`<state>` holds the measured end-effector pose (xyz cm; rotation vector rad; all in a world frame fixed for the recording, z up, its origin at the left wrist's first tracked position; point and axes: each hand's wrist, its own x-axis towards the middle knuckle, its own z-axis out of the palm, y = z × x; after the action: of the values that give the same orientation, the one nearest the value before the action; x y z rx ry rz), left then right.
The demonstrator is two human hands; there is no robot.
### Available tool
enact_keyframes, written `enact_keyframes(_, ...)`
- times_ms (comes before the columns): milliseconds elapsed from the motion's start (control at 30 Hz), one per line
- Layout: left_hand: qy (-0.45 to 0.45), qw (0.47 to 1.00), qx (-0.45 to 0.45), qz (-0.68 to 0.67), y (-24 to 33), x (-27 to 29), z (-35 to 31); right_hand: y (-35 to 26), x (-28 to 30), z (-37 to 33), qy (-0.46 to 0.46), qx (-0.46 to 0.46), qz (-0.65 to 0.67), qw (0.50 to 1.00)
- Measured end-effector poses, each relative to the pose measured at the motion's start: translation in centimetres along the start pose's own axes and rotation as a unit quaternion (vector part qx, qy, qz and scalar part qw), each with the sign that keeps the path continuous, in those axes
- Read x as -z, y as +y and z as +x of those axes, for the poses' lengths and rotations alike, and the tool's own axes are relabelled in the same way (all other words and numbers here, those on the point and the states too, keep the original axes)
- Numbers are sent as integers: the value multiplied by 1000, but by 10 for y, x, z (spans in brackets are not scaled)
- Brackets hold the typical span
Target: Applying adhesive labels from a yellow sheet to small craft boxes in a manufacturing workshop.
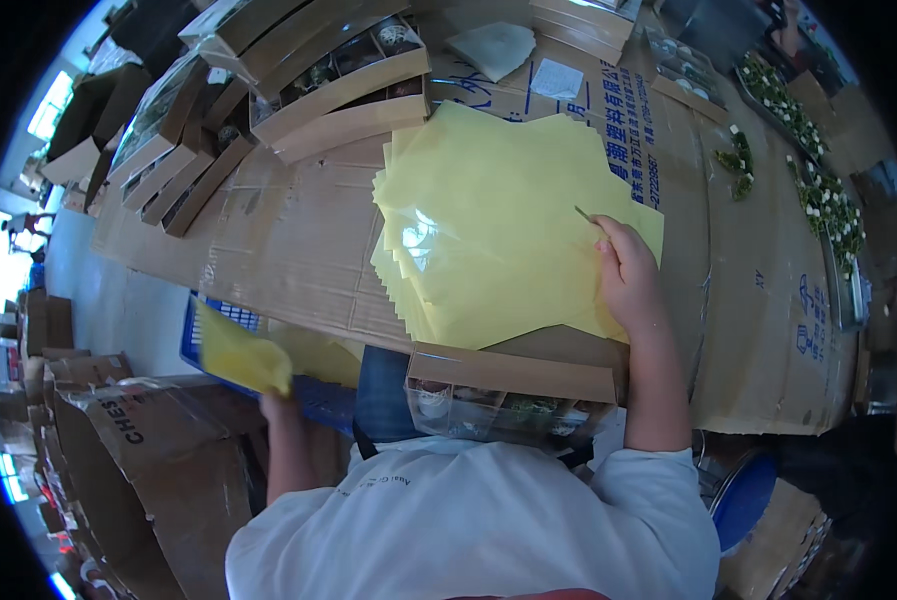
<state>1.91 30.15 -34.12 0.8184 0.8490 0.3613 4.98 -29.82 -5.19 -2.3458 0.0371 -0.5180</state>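
A fanned stack of pale yellow sheets (508, 230) with jagged, stepped edges lies on the cardboard-covered table. Over its right side, my right hand (626, 268) pinches a thin, dark greenish stick-like piece (583, 213); its exact kind is too small to tell. Down at the left, off the table edge, my left hand (278, 396) grips a loose yellow sheet (236, 350), slightly blurred. That sheet hangs above a blue plastic crate (190, 330), where more yellow material (318, 352) shows. Between my body and the stack is a cardboard box with a clear front (513, 385), holding small potted items.
Several open cardboard boxes (338, 105) crowd the table's back left. Trays of small green-and-white plants (830, 215) line the right, with a loose plant piece (738, 162) beside them. A large carton (158, 480) stands at lower left, a blue stool (746, 500) at lower right.
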Motion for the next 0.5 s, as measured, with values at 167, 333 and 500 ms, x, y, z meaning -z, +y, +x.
enact_keyframes(167,58,987,123,80,-74,32,-2,2,-10,2,12,20,-64,998)
enact_keyframes(333,89,836,-418,344,30,-133,-52,1,-16,-3,12,80,-121,989)
enact_keyframes(500,-305,728,-542,288,89,-288,-185,-11,-26,0,-28,97,-182,978)
